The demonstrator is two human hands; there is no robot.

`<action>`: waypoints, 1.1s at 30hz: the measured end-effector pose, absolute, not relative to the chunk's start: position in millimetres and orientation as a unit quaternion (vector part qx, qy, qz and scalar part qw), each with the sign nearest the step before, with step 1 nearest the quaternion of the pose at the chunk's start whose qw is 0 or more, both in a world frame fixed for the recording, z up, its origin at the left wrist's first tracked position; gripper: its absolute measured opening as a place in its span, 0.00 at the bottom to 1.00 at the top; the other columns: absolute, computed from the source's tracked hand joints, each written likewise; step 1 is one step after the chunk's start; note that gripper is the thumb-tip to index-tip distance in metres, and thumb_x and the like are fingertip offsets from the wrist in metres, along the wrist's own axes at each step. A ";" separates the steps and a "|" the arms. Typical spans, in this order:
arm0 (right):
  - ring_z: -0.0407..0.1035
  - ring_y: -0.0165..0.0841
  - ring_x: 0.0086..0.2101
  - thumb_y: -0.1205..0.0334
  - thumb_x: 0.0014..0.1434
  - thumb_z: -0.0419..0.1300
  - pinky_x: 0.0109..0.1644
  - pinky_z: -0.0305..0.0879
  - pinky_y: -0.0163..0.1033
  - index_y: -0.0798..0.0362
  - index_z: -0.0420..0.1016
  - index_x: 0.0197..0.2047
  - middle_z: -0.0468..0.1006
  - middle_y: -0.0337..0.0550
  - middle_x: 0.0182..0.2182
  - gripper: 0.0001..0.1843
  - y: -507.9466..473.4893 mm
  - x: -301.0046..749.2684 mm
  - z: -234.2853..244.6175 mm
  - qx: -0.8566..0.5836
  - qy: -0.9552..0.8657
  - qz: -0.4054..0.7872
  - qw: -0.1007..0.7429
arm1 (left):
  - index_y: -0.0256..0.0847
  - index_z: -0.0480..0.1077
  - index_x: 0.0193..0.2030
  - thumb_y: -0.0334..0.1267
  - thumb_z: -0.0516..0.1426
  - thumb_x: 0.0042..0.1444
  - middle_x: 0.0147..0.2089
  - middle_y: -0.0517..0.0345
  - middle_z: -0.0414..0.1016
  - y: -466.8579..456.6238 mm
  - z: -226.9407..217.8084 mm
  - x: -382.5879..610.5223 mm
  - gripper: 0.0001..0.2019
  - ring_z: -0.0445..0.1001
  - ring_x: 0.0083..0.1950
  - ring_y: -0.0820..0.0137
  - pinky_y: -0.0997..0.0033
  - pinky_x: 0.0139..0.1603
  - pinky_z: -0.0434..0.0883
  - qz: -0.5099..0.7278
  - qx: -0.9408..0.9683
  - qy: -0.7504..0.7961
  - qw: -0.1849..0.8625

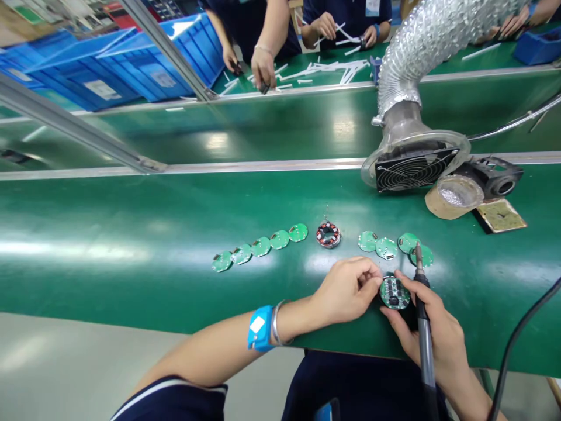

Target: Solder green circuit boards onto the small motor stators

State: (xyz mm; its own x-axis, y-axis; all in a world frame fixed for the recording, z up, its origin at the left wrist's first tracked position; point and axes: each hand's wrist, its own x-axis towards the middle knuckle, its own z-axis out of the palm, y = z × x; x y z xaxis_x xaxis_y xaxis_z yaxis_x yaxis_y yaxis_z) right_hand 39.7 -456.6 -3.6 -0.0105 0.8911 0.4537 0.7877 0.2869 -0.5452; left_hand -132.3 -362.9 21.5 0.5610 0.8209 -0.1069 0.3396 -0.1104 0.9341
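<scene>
My right hand is closed around a soldering iron, its tip pointing up and away from me. The thumb and index finger of that hand also steady a round circuit board with dark chips, a dark part beneath it. At the board's left edge, my left hand is closed in a pinch; whatever its fingertips hold is hidden. Past my hands lie several round green boards, partly under the iron's tip. A stator ring with copper windings sits left of them.
A row of several green boards runs leftward on the green bench. A fume duct with a fan grille hangs at right, near a solder roll and sponge tray. Co-workers' hands work beyond, beside blue bins.
</scene>
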 end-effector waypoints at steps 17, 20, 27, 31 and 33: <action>0.78 0.40 0.43 0.56 0.59 0.64 0.47 0.77 0.40 0.53 0.62 0.62 0.77 0.50 0.50 0.30 -457.2 40.2 -5.1 -0.605 -0.700 0.050 0.376 | 0.54 0.58 0.68 0.27 0.55 0.58 0.53 0.49 0.62 -420.0 2.4 -159.6 0.32 0.73 0.42 0.73 0.68 0.43 0.77 0.293 0.586 0.332 0.678; 0.78 0.40 0.42 0.57 0.59 0.65 0.47 0.77 0.39 0.52 0.63 0.61 0.78 0.49 0.50 0.30 -457.3 40.8 -5.4 -0.606 -0.699 0.034 0.379 | 0.52 0.53 0.70 0.25 0.54 0.57 0.52 0.48 0.63 -425.9 9.1 -156.7 0.35 0.72 0.45 0.71 0.68 0.43 0.77 0.274 0.651 0.328 0.627; 0.78 0.40 0.42 0.57 0.59 0.65 0.47 0.78 0.40 0.50 0.64 0.59 0.79 0.48 0.49 0.27 -455.3 41.8 -9.5 -0.591 -0.702 0.044 0.394 | 0.42 0.61 0.66 0.30 0.59 0.53 0.56 0.44 0.67 -404.3 11.3 -157.4 0.32 0.71 0.54 0.61 0.57 0.52 0.75 0.253 0.780 0.331 0.467; 0.79 0.41 0.42 0.56 0.55 0.69 0.45 0.79 0.41 0.49 0.65 0.58 0.78 0.49 0.50 0.30 -453.9 40.3 -8.4 -0.609 -0.662 0.093 0.426 | 0.40 0.56 0.68 0.40 0.66 0.51 0.65 0.39 0.63 -382.7 8.1 -151.0 0.39 0.65 0.64 0.53 0.48 0.61 0.68 0.268 0.762 0.307 0.503; 0.78 0.42 0.43 0.60 0.57 0.67 0.45 0.80 0.44 0.49 0.63 0.58 0.76 0.52 0.54 0.28 -452.5 39.1 -0.9 -0.566 -0.631 0.182 0.498 | 0.41 0.59 0.66 0.42 0.64 0.53 0.62 0.42 0.68 -377.6 10.1 -148.0 0.35 0.69 0.61 0.54 0.49 0.60 0.69 0.288 0.683 0.320 0.590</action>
State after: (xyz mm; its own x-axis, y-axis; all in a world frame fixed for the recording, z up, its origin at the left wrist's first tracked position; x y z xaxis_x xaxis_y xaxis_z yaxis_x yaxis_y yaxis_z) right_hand 39.1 -452.5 -0.9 0.1368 0.8957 0.4230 0.5342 0.2929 -0.7930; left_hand -148.0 -377.6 10.1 0.6294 0.7769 0.0151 0.0986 -0.0991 0.9902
